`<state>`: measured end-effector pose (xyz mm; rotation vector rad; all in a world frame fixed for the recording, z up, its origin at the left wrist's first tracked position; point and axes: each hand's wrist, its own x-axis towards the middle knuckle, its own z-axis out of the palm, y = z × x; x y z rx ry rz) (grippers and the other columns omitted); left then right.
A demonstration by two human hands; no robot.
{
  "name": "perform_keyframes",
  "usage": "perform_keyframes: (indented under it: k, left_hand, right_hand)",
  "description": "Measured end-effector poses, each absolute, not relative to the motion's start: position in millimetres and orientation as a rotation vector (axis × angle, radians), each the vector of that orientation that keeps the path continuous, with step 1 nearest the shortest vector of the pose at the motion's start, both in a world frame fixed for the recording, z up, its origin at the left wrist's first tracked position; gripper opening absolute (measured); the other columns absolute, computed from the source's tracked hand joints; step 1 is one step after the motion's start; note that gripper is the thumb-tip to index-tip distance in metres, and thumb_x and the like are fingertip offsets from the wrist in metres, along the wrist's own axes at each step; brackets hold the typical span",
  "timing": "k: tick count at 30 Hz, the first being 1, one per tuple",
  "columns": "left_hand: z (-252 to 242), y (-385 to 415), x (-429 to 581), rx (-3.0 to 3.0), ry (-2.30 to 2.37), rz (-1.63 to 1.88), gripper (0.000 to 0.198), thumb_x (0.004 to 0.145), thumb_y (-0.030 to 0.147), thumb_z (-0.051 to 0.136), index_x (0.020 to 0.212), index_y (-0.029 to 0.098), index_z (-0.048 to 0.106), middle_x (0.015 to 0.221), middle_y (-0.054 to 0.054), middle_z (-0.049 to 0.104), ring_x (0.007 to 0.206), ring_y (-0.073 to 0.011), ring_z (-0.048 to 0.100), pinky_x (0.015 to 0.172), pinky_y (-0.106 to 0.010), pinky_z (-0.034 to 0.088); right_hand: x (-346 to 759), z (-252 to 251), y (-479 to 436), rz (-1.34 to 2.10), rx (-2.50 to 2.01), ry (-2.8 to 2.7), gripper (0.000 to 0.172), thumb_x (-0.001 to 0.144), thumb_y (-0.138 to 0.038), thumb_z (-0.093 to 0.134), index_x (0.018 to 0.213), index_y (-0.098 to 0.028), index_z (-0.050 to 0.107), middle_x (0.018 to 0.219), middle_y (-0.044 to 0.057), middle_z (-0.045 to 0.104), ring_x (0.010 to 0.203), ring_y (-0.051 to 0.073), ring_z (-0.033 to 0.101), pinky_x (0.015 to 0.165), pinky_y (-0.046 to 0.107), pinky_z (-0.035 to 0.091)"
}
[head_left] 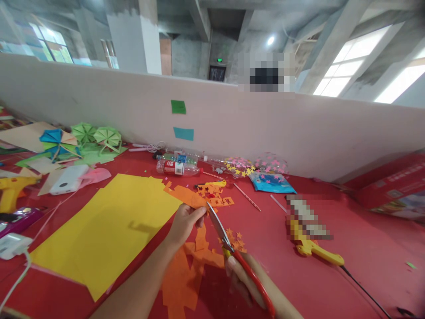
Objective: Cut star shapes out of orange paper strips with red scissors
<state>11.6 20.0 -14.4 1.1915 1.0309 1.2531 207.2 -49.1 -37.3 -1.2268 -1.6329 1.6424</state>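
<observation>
My left hand pinches a strip of orange paper between thumb and fingers. In my right hand is a pair of scissors with red handles, its blade tips reaching the edge of the strip by my left thumb. Larger orange paper scraps lie on the red table below my hands. Small orange paper stars are scattered just beyond the scissors' pivot. Strips with star-shaped holes lie past my left fingertips.
Yellow paper sheets cover the table at left. Plastic bottles, some with star stickers, lie along the white partition. A blue packet sits there too. At right rests a yellow glue gun with its cord. Folded paper umbrellas stand at back left.
</observation>
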Motion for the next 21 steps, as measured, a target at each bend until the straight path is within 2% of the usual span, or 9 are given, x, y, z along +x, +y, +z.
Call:
perform_keyframes:
  k: [4, 11, 16, 21]
  left_hand:
    - [-16.4, 20.4, 12.9, 1.172, 1.022, 1.264, 0.034, 0.074, 0.037, 0.058, 0.048, 0.016, 0.053, 0.042, 0.001, 0.05, 0.043, -0.0094, 0.045, 0.049, -0.024, 0.037]
    - [-21.2, 23.0, 10.7, 1.173, 0.995, 1.273, 0.03, 0.075, 0.035, 0.058, 0.052, 0.016, 0.057, 0.043, 0.001, 0.052, 0.042, -0.0091, 0.046, 0.049, -0.023, 0.036]
    - [-22.9, 23.4, 11.2, 1.162, 0.986, 1.279, 0.029, 0.075, 0.036, 0.058, 0.054, 0.015, 0.058, 0.043, 0.002, 0.052, 0.042, -0.0087, 0.046, 0.048, -0.023, 0.036]
    - [-22.3, 23.2, 12.2, 1.152, 0.973, 1.286, 0.03, 0.075, 0.036, 0.058, 0.054, 0.015, 0.057, 0.043, 0.002, 0.051, 0.041, -0.0085, 0.045, 0.047, -0.023, 0.036]
  right_hand:
    - [203.1, -37.8, -51.7, 1.587, -1.319, -1.566, 0.059, 0.08, -0.078, 0.04, 0.066, -0.021, 0.046, 0.038, -0.011, 0.037, 0.028, 0.005, 0.028, 0.037, 0.02, 0.035]
    - [202.2, -33.0, -51.2, 1.575, -1.35, -1.559, 0.062, 0.074, -0.083, 0.041, 0.063, -0.021, 0.045, 0.037, -0.01, 0.037, 0.028, 0.005, 0.03, 0.036, 0.02, 0.031]
    - [202.0, -32.9, -51.9, 1.582, -1.374, -1.565, 0.063, 0.073, -0.084, 0.04, 0.063, -0.022, 0.044, 0.038, -0.009, 0.036, 0.028, 0.005, 0.028, 0.03, 0.021, 0.017]
    - [202.7, -35.6, -51.3, 1.593, -1.391, -1.537, 0.061, 0.074, -0.082, 0.043, 0.064, -0.021, 0.045, 0.039, -0.009, 0.038, 0.027, 0.004, 0.029, 0.03, 0.019, 0.019]
